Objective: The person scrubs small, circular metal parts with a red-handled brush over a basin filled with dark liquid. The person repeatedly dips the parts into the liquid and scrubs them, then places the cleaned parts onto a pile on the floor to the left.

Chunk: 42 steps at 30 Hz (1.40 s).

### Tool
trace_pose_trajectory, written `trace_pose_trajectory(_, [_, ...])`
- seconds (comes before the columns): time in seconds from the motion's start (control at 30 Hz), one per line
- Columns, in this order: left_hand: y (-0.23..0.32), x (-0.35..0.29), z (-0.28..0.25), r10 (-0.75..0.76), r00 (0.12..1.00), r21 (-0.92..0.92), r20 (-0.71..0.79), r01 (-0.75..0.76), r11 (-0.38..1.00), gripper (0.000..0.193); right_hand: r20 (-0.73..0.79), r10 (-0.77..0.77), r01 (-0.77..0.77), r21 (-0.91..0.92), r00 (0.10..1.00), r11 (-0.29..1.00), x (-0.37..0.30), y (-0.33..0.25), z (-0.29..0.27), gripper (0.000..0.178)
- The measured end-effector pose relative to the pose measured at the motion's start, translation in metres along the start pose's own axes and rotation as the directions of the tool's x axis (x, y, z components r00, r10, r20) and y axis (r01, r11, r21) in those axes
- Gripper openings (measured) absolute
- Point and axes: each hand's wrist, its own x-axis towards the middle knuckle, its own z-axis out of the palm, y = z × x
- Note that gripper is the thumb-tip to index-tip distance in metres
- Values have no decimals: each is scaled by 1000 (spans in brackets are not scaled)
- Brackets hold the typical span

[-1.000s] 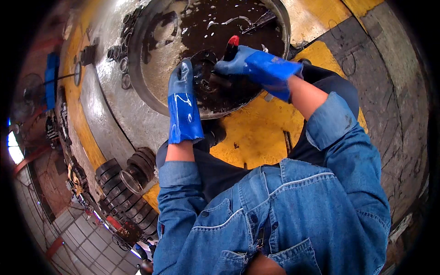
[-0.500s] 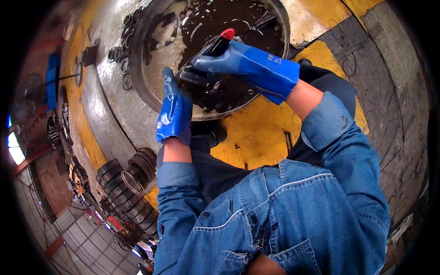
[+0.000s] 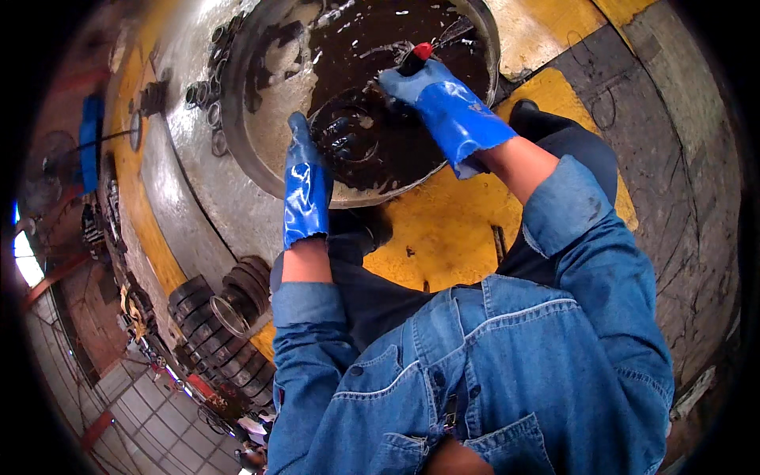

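Observation:
My left hand [image 3: 305,170], in a blue rubber glove, is at the near left of a wide round metal pan [image 3: 237,131] of dark liquid [image 3: 348,47]. It grips the edge of a dark, wet ring-shaped part [image 3: 378,150] low over the liquid; its thumb points up and its other fingers are hidden. My right hand [image 3: 423,87], gloved alike, is closed round a tool with a black, red-tipped handle [image 3: 419,55]. The tool's working end is hidden by the hand and the dark liquid. The right hand is beyond the ring, to its right.
Several small metal rings [image 3: 214,95] lie on the metal surface left of the pan. Stacked dark ribbed rings [image 3: 214,332] stand lower left. Yellow plate [image 3: 435,237] lies between my legs, grey flooring [image 3: 657,158] to the right. A pale foamy patch [image 3: 273,111] floats in the pan.
My right hand has moved right and away from my left hand with the red-tipped tool. The dark part by my left hand has sunk lower and looks flatter toward the liquid.

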Motion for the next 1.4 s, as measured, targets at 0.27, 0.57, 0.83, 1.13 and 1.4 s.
trace_pose_trajectory(0.27, [-9, 14, -20, 113, 943, 567, -312, 89, 819, 89, 282, -490, 372, 382, 825, 846, -75, -5, 8, 29])
trace_pose_trajectory(0.57, [-11, 11, -18, 206, 954, 575, -216, -47, 817, 66, 244, -218, 274, -228, 945, 934, -51, 4, 6, 28])
trace_pose_trajectory(0.83, [12, -9, 25, 280, 951, 770, -132, -80, 633, 72, 307, -860, 884, -368, 408, 288, -35, 3, 7, 32])
trace_pose_trajectory(1.13, [1, -2, 13, 347, 925, 827, -158, -68, 558, 69, 192, -168, 227, -351, 967, 908, -37, -9, 19, 42])
trace_pose_trajectory(1.4, [-2, 3, 16, 399, 901, 855, -171, -66, 514, 68, 111, -813, 804, 127, 571, 582, -22, 36, 7, 32])
